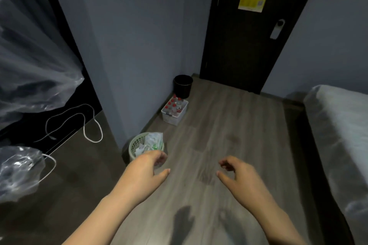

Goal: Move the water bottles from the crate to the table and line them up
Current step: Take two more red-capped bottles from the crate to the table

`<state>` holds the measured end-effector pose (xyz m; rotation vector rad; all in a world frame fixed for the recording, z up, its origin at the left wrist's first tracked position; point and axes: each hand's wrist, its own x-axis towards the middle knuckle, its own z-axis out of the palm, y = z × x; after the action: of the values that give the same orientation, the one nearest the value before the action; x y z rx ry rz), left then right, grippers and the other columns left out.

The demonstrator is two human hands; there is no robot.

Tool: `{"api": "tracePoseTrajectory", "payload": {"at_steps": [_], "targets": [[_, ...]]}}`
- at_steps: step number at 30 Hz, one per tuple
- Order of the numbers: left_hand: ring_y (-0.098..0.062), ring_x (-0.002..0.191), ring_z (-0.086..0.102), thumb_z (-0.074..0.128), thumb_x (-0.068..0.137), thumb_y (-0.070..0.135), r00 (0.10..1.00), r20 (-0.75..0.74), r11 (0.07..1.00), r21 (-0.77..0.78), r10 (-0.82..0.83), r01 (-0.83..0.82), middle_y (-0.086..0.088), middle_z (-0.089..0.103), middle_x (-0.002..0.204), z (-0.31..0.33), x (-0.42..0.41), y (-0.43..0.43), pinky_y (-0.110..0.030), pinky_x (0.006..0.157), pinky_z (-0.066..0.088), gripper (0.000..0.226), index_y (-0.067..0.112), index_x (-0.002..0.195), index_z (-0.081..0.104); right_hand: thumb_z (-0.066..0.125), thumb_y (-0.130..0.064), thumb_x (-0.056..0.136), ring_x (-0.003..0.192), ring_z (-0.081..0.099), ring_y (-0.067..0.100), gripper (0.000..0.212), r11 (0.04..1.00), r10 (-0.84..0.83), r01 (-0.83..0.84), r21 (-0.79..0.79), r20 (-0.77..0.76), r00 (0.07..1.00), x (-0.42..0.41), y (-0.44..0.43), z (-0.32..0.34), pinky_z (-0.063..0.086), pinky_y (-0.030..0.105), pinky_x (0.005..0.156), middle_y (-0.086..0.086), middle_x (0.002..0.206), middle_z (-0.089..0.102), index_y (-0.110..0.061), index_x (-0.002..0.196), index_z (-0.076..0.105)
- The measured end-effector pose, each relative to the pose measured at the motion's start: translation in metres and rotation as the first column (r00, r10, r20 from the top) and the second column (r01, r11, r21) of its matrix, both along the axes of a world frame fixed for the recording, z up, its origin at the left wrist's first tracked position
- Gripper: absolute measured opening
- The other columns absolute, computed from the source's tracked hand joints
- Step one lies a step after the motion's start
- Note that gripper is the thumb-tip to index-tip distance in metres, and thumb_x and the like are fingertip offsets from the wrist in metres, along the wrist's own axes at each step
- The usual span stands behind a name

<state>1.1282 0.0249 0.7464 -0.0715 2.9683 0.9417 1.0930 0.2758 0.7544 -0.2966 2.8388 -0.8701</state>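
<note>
Head | water bottles (172,110) upright in crate (170,119) | caps (169,103) up

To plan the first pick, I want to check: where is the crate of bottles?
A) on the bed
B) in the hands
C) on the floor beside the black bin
C: the crate with its bottles stands on the floor, next to the black bin.

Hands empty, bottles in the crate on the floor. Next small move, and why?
Probably step toward the crate: the left hand and right hand hold nothing, and the red-capped bottles stand in it, seemingly well beyond arm's reach.
</note>
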Motion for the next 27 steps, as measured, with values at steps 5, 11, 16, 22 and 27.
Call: {"api": "tracePoseTrajectory", "payload": {"at_steps": [5, 11, 16, 22, 27], "targets": [[-0.001, 0.094, 0.059, 0.067, 0.080, 0.037, 0.998, 0.039, 0.999, 0.008, 0.043, -0.043, 0.014, 0.063, 0.101, -0.007, -0.097, -0.010, -0.024, 0.085, 0.049, 0.026, 0.030, 0.104, 0.062, 0.063, -0.028, 0.089, 0.100, 0.054, -0.002, 0.031, 0.999, 0.048, -0.047, -0.015, 0.055, 0.997, -0.104, -0.013, -0.007, 0.034, 0.005, 0.083, -0.007, 0.114, 0.064, -0.020, 0.119, 0.061], [-0.009, 0.095, 0.062, 0.068, 0.080, 0.030, 0.997, 0.062, 0.996, 0.068, 0.049, -0.053, 0.009, 0.065, 0.100, -0.027, -0.236, -0.037, -0.028, 0.085, 0.049, 0.023, 0.023, 0.101, 0.063, 0.065, -0.026, 0.086, 0.094, 0.056, 0.006, 0.026, 0.999, 0.002, -0.004, 0.054, 0.040, 0.999, -0.236, -0.035, -0.024, 0.034, 0.007, 0.071, -0.007, 0.099, 0.061, -0.017, 0.111, 0.063], [-0.012, 0.094, 0.065, 0.065, 0.076, 0.039, 0.995, 0.093, 0.996, 0.079, 0.032, -0.040, 0.006, 0.066, 0.100, -0.030, -0.347, -0.059, -0.031, 0.086, 0.051, 0.033, 0.024, 0.105, 0.062, 0.065, -0.030, 0.087, 0.089, 0.057, 0.002, 0.022, 0.997, -0.010, 0.008, 0.081, 0.032, 0.999, -0.331, -0.054, -0.013, 0.043, 0.008, 0.073, -0.012, 0.093, 0.061, -0.021, 0.106, 0.063], [-0.013, 0.093, 0.064, 0.070, 0.078, 0.025, 0.993, 0.110, 0.994, 0.097, 0.032, -0.043, 0.006, 0.065, 0.098, -0.036, -0.456, -0.065, -0.031, 0.084, 0.051, 0.024, 0.019, 0.100, 0.063, 0.067, -0.031, 0.085, 0.088, 0.060, 0.003, 0.021, 0.995, -0.022, 0.016, 0.094, 0.066, 0.998, -0.438, -0.059, -0.021, 0.047, 0.017, 0.077, -0.010, 0.092, 0.065, -0.021, 0.104, 0.065], [-0.014, 0.093, 0.063, 0.070, 0.078, 0.024, 0.993, 0.092, 0.993, 0.086, 0.076, -0.083, 0.006, 0.065, 0.100, -0.049, -0.552, -0.063, -0.029, 0.085, 0.050, 0.026, 0.019, 0.103, 0.065, 0.065, -0.033, 0.087, 0.088, 0.058, 0.002, 0.022, 0.996, 0.036, -0.042, 0.079, 0.065, 0.997, -0.550, -0.055, -0.037, 0.043, 0.008, 0.070, -0.013, 0.093, 0.061, -0.022, 0.106, 0.063]]}}
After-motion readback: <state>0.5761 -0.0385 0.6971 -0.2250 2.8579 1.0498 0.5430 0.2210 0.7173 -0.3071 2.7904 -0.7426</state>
